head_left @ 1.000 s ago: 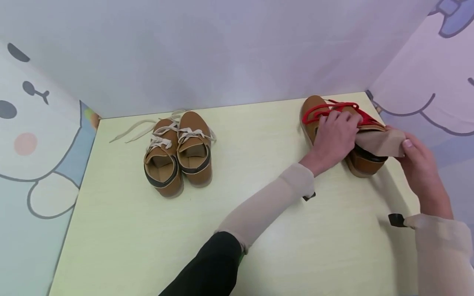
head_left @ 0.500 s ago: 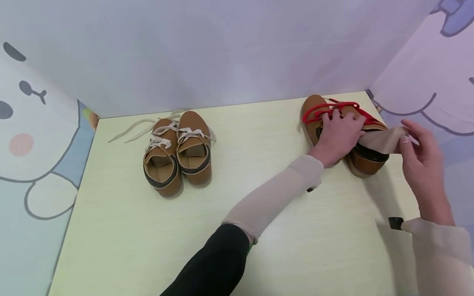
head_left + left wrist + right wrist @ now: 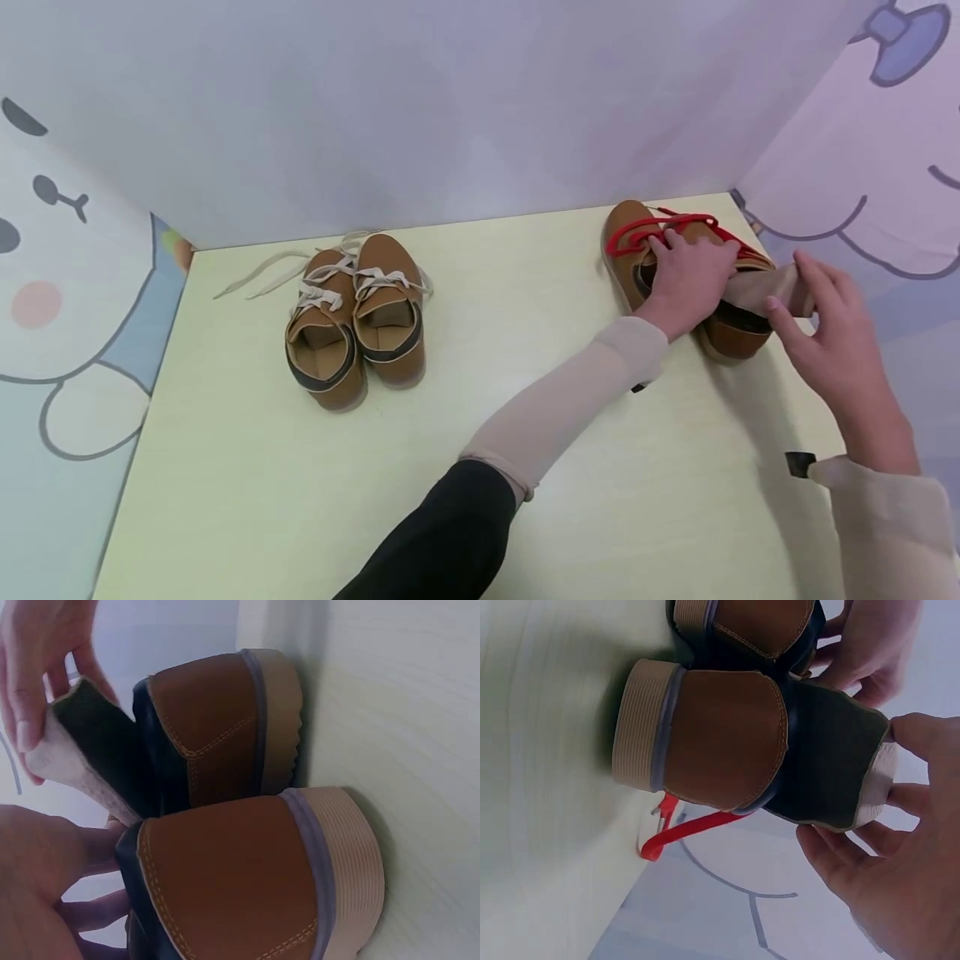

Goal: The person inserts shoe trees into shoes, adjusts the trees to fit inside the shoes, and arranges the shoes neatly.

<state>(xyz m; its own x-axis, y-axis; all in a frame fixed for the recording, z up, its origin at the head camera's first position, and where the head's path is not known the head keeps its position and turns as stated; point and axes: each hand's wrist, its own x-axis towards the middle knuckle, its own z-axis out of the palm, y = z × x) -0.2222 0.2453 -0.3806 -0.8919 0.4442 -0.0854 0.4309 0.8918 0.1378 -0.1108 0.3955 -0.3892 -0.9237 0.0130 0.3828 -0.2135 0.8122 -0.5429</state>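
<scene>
A pair of brown shoes with red laces [image 3: 637, 237] stands at the far right of the table. A beige insole [image 3: 750, 292] with a dark underside [image 3: 829, 750] sticks up out of the right shoe [image 3: 738, 340] at its heel; its front part is hidden inside. My right hand [image 3: 843, 350] grips the raised end, thumb and fingers at opposite edges in the right wrist view. Over the laced fronts, my left hand [image 3: 693, 279] holds the right shoe near its tongue, fingers spread. In the left wrist view the left shoe's heel [image 3: 225, 877] stands nearest.
Another brown pair with cream laces [image 3: 386, 275] stands side by side at the table's left, one loose lace [image 3: 262, 271] trailing toward the back edge. A pale wall [image 3: 465, 108] rises behind the table [image 3: 420, 492]. Cartoon-printed walls [image 3: 900, 208] border both sides.
My right hand has shifted left, closer over the insole's raised end, after changing its grip. My left hand's fingers have gone from bunched to more spread. The left pair stays put.
</scene>
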